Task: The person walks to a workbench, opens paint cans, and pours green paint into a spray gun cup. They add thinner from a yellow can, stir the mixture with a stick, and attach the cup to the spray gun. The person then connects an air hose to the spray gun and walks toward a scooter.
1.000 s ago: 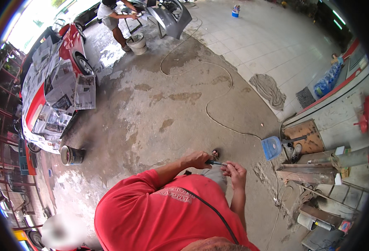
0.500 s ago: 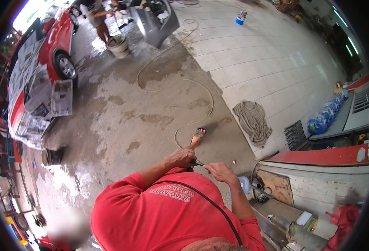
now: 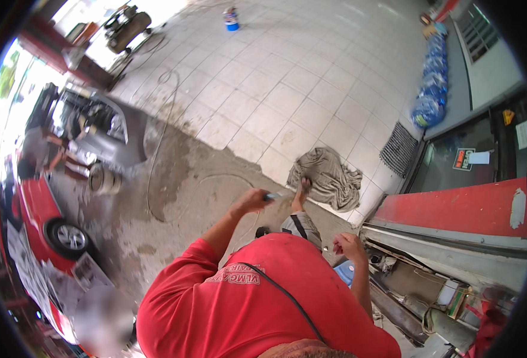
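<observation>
Out in front of my body, my left hand is closed around a small slim tool; a dark end and a short pale tip stick out past the fingers, and its exact kind is not clear. My right hand is held apart at my right side, fingers curled in; whatever may be inside them is hidden. Beyond the hands, my foot is on a crumpled grey cloth lying on the tiles.
Right of me run a red-topped ledge and a shelf of clutter. A dark mat and blue-wrapped bottles lie ahead. A hose crosses the concrete. Left are a red car, a bucket and another person.
My hands have come apart: the left keeps the tool, the right has let go of its tip and moved right. I have turned right and stepped toward the cloth.
</observation>
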`<state>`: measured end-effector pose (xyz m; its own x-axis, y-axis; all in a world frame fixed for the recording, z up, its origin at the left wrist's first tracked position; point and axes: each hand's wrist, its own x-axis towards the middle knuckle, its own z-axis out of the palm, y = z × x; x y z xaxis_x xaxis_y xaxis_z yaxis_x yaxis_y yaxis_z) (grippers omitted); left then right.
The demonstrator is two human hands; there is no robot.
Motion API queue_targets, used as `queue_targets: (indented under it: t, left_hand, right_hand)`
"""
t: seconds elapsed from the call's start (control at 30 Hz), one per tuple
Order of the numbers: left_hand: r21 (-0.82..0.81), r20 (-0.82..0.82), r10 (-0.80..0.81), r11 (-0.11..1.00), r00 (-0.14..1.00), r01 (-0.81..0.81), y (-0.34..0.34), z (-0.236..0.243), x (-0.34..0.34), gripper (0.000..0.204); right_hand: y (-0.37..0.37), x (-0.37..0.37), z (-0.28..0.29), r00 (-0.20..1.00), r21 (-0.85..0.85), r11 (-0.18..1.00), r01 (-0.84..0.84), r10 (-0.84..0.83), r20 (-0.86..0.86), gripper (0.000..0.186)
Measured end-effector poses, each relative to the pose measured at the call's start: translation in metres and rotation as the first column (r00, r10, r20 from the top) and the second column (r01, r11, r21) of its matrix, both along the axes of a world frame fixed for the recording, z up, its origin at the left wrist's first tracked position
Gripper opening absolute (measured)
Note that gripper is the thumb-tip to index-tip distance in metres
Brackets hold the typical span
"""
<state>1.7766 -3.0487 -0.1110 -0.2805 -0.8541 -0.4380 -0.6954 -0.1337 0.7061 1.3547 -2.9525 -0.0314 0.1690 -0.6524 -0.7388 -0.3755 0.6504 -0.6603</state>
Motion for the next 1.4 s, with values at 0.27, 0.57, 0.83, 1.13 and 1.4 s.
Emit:
queue_targets:
  t: [0.27,0.57,0.83,1.13,1.4]
  left_hand:
    - [0.537,0.366,0.625,0.464,0.69,-0.705,-0.04,-0.157,0.154,0.015]
    - [0.603,0.453,0.314,0.582,0.835,-0.546,-0.254,-0.142,0.053,0.067]
    - [0.705,0.273,0.304,0.582,0.913,-0.405,-0.682,-0.199,0.097,0.013]
    - [-0.121,0.187,0.383,0.923,0.905,-0.365,-1.237,-0.035,-0.013,0.03]
    - [0.259,-0.002,0.497,0.838,0.868,-0.48,-1.377,-0.102,-0.07,0.026]
  right_hand:
    - [-0.209,-0.098,-0.163,0.888,0.074,0.942,-0.328,0.335,-0.316,0.034]
    - [-0.649,-0.065,-0.181,0.849,-0.16,0.897,-0.413,0.315,-0.424,0.043]
    - [-0.881,-0.054,-0.135,0.993,0.106,0.991,0.085,-0.075,-0.093,0.04]
    - [-0.967,-0.149,-0.191,0.868,0.337,0.801,0.495,-0.473,-0.151,0.029]
    - [-1.258,-0.191,-0.234,0.982,0.353,0.918,0.181,-0.148,-0.12,0.019]
